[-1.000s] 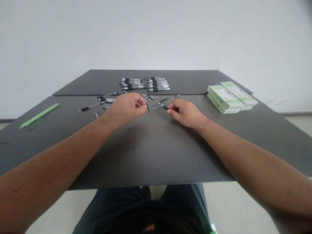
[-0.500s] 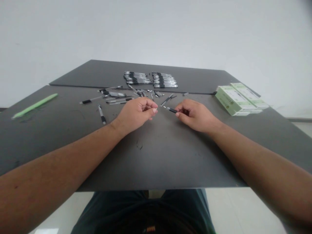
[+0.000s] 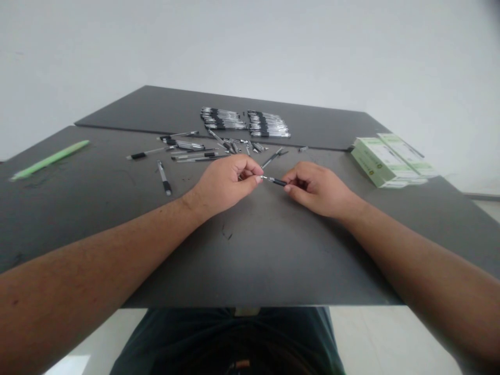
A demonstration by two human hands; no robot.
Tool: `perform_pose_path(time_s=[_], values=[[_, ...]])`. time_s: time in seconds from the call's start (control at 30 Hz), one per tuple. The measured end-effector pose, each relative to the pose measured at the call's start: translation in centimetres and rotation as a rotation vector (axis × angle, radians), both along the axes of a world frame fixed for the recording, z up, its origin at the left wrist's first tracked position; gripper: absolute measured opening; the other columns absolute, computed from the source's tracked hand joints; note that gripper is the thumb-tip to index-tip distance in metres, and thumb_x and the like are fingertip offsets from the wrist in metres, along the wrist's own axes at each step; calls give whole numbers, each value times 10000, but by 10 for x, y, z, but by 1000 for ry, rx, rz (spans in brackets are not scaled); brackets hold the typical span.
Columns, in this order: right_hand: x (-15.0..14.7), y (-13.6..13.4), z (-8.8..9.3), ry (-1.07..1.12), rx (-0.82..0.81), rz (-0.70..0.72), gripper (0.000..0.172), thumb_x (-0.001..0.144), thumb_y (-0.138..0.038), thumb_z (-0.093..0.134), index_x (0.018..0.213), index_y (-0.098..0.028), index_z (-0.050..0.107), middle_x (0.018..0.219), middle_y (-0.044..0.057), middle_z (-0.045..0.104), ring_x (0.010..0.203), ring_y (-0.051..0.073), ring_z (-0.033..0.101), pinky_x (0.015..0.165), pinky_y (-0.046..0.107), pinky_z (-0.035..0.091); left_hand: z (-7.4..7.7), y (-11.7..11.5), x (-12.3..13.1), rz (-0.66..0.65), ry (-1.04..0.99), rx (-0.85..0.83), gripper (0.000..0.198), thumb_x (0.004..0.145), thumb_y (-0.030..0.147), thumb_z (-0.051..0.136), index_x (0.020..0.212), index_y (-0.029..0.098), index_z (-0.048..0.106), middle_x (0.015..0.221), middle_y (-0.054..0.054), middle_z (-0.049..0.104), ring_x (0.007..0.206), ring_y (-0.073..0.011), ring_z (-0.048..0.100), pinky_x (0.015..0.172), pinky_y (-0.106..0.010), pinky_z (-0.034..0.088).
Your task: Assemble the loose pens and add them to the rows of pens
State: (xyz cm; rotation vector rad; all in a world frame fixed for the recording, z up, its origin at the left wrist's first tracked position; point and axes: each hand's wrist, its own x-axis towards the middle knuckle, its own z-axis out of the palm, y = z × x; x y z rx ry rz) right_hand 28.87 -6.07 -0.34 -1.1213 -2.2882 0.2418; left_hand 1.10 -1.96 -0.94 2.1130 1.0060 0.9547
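My right hand (image 3: 318,188) is closed around a pen (image 3: 278,182) with a black grip, its pointed end toward the left. The thumb and index finger of my left hand (image 3: 234,182) are pinched together at that pointed end; whatever they hold there is too small and covered to make out. Just behind the fingertips lies a loose clear pen barrel (image 3: 272,158). Beyond my left hand, several pens and pen parts (image 3: 191,146) are scattered, and one pen with a black grip (image 3: 164,178) lies apart to the left.
Two rows of pens, a left row (image 3: 223,119) and a right row (image 3: 269,124), lie on the far dark table (image 3: 324,120). Green-and-white boxes (image 3: 385,161) stand at the right. A long light-green packet (image 3: 50,160) is at the left. Small pen parts (image 3: 258,147) lie in the middle.
My left hand has moved right, closing the gap, so its fingertips now meet the pen's pointed end. My right hand keeps hold of the pen. The view has shifted slightly.
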Motion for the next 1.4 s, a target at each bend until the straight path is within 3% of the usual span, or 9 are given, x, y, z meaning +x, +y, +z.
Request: perform_pose_path(time_s=[0.43, 0.7, 0.9, 1.13, 1.4], values=[[-6, -5, 1, -55, -45, 19, 97, 1003, -276, 679, 1036, -242, 763, 914, 51, 749, 822, 226, 654, 778, 357, 488, 2, -8, 5, -65, 94, 56, 136, 937, 298, 733, 1018, 227, 817, 865, -7, 822, 775, -180, 738, 773, -293, 573], [-10, -4, 1, -65, -64, 32, 244, 1097, -296, 545, 1124, -231, 778, 1031, 114, 793, 967, 277, 710, 894, 398, 540, 5, -10, 4, -61, 80, 67, 135, 943, 289, 728, 1004, 220, 827, 888, -18, 829, 795, -184, 737, 777, -298, 566], [-14, -8, 5, -7, -131, -78, 90, 911, -271, 763, 980, -232, 720, 891, 31, 747, 783, 204, 653, 750, 328, 483, 4, -10, 4, -66, 66, 96, 131, 956, 293, 726, 1005, 220, 822, 890, -15, 822, 802, -183, 742, 770, -292, 560], [-11, -8, 7, -17, -65, -68, 45, 934, -275, 733, 929, -249, 696, 849, 24, 713, 767, 202, 623, 727, 332, 451, 2, -10, 3, -50, 66, 86, 169, 963, 318, 752, 1098, 230, 805, 935, -11, 844, 833, -185, 770, 809, -293, 580], [-9, -7, 5, -41, -4, -54, 27, 947, -257, 730, 950, -241, 707, 877, 38, 728, 784, 212, 639, 742, 342, 464, 4, -9, 3, -47, 159, 129, 158, 995, 362, 718, 1022, 237, 812, 910, -10, 835, 837, -196, 758, 796, -301, 551]])
